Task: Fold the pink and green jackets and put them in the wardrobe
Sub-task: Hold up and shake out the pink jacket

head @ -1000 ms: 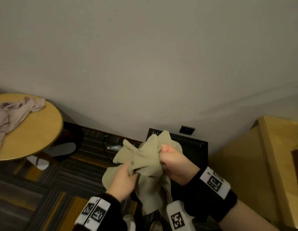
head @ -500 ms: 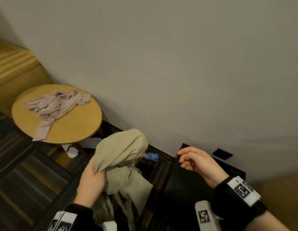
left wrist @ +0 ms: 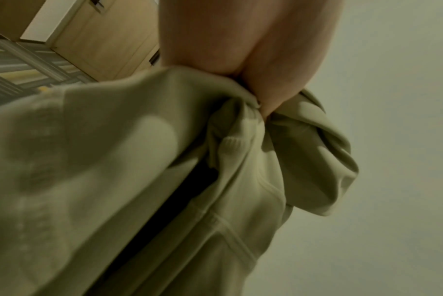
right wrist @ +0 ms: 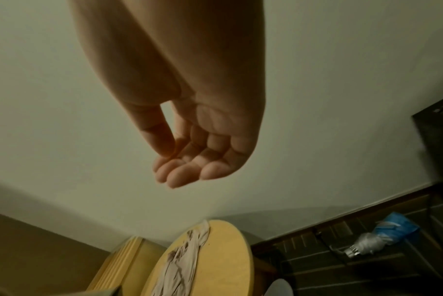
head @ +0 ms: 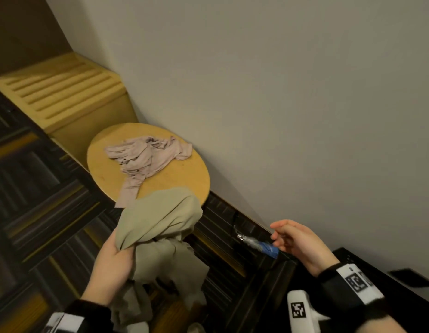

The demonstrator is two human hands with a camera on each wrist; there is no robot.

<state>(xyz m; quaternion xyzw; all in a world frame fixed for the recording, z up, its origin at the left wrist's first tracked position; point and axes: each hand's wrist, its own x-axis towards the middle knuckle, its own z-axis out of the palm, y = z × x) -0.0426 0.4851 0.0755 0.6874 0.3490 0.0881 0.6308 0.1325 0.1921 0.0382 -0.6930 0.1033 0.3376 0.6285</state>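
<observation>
My left hand [head: 110, 267] squeezes the bunched green jacket [head: 160, 227] near the round table [head: 184, 179]; my right hand [head: 297, 243] hangs loose, holding nothing. The dangling cloth might slip and drop on the floor.

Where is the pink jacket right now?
In the head view, the pink jacket lies crumpled on the round wooden table by the wall, just beyond the green jacket held in the left hand.
</observation>
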